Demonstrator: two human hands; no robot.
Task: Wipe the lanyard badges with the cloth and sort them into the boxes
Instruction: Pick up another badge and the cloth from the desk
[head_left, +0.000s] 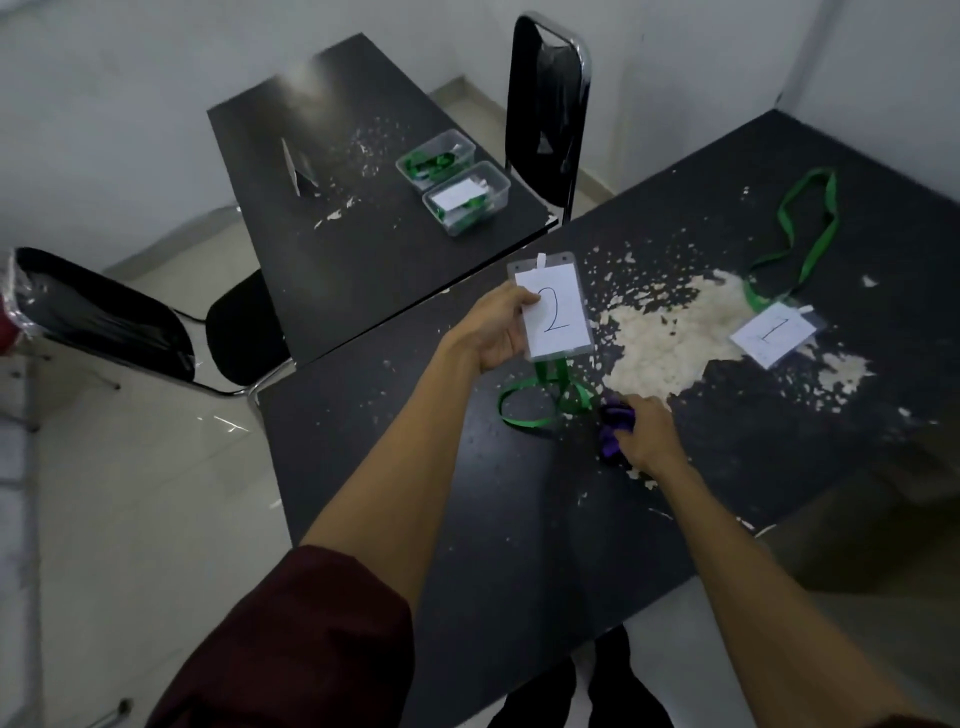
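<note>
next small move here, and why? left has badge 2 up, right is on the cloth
Probably lift the purple cloth to the badge marked 2 and wipe its face. The left hand holds that badge up off the near table, its green lanyard trailing down, while the right hand grips the cloth low on the tabletop, apart from the badge. The boxes can wait.

One head-worn view — looking steeply down, near the black table (519, 519) — no second view.
</note>
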